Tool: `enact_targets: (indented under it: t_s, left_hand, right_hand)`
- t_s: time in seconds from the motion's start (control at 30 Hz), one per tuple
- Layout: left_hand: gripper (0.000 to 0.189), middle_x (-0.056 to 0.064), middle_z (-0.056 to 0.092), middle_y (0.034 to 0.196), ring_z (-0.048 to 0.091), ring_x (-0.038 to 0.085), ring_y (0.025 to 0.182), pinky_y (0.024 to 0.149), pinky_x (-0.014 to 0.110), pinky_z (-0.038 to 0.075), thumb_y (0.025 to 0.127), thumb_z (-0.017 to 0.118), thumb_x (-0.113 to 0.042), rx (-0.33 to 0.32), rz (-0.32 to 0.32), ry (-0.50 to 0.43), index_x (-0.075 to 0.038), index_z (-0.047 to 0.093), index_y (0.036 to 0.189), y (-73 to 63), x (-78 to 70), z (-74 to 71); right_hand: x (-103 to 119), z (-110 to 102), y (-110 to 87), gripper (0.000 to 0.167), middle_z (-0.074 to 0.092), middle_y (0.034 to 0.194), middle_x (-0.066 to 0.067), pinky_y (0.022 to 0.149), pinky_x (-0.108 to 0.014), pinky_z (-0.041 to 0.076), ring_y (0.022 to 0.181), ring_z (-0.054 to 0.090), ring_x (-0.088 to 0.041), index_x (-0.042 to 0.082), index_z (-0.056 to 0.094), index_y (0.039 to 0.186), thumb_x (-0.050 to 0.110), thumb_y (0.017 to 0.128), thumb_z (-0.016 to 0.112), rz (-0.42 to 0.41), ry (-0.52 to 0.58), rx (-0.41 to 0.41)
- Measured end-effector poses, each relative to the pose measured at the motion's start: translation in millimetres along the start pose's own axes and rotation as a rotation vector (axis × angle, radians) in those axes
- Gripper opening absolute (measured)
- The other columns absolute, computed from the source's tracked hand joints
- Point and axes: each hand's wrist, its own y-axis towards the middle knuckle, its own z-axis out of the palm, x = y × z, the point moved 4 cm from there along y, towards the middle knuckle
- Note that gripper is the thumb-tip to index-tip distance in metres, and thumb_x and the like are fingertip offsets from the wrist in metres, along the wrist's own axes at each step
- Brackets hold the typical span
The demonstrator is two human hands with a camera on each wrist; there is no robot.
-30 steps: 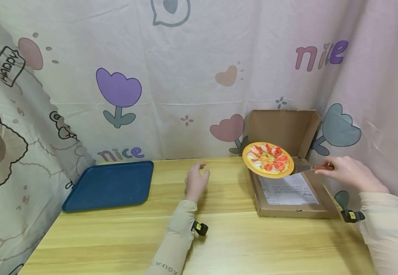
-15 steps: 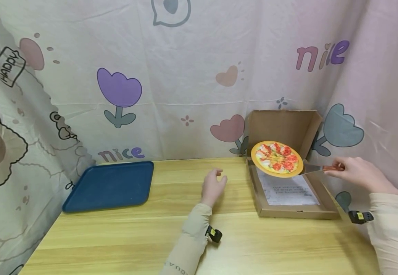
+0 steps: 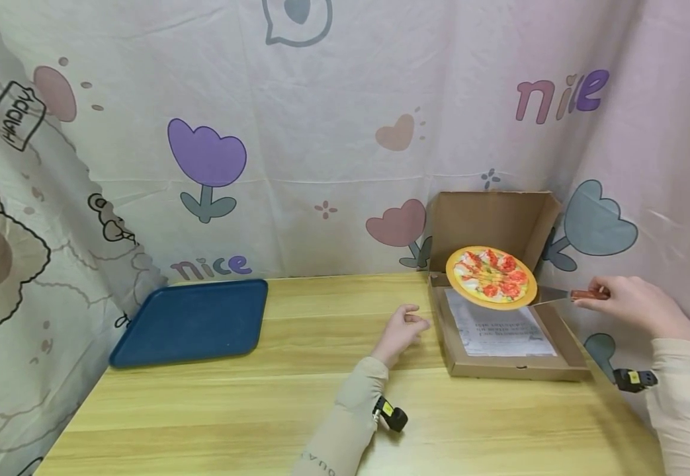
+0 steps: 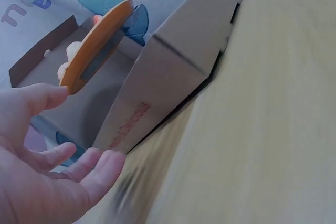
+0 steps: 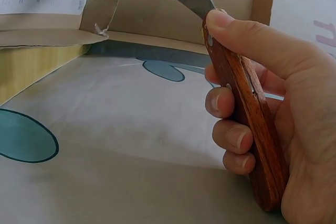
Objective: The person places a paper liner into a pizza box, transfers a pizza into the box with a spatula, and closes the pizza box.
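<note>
Beige sleeves (image 3: 681, 403) are covering both forearms, the left one slanting up and inward, the right one coming in from the side, and a small black camera (image 3: 390, 415) is sitting on each wrist. The left hand (image 3: 401, 332) is hanging above the table with thumb and fingers parted and loosely bent, gripping nothing. The right hand (image 3: 636, 304) is holding the riveted wooden handle of a spatula (image 3: 590, 295), its fingers wrapping the grip and its thumb lying along the top. Left of the right hand, the metal blade is bearing a round pizza (image 3: 491, 277) with red and white toppings, which is hovering tilted above a cardboard pizza box (image 3: 517, 368). That box is standing between the hands, just beyond the left fingertips, its lid (image 3: 487, 221) leaning upright at the back and a printed sheet (image 3: 502, 330) lying inside. Beneath both hands a pale wood-grain table (image 3: 249, 416) is spreading out. Well to the left of the left hand, a dark blue tray (image 3: 190, 324) is lying flat. Beyond both hands, a whitish curtain (image 3: 321, 99) is hanging, showing tulips, hearts and the word "nice".
</note>
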Motion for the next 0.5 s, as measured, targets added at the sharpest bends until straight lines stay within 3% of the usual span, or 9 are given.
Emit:
enact_targets:
  t_s: [0.23, 0.5]
  left_hand:
    - [0.073, 0.02, 0.058, 0.121, 0.062, 0.024, 0.091, 0.078, 0.038, 0.06, 0.083, 0.074, -0.009, 0.078, -0.105, -0.062, -0.001, 0.037, 0.144, -0.6, 10.1, 21.6]
    - [0.066, 0.014, 0.062, 0.113, 0.059, 0.015, 0.073, 0.069, 0.037, 0.061, 0.082, 0.073, -0.006, 0.036, -0.133, -0.049, -0.002, 0.043, 0.141, 4.5, 12.7, 37.5]
  right_hand:
    - [-3.0, 4.5, -0.4, 0.035, 0.069, 0.077, -0.001, 0.052, -0.032, 0.041, 0.064, 0.056, -0.013, 0.013, 0.065, 0.084, 0.047, 0.085, 0.07, -0.006, 0.002, -0.012]
    - [-5.6, 8.6, -0.6, 0.039, 0.068, 0.076, -0.001, 0.052, -0.033, 0.041, 0.064, 0.056, -0.013, 0.013, 0.064, 0.084, 0.051, 0.085, 0.069, 0.001, -0.004, 0.009]
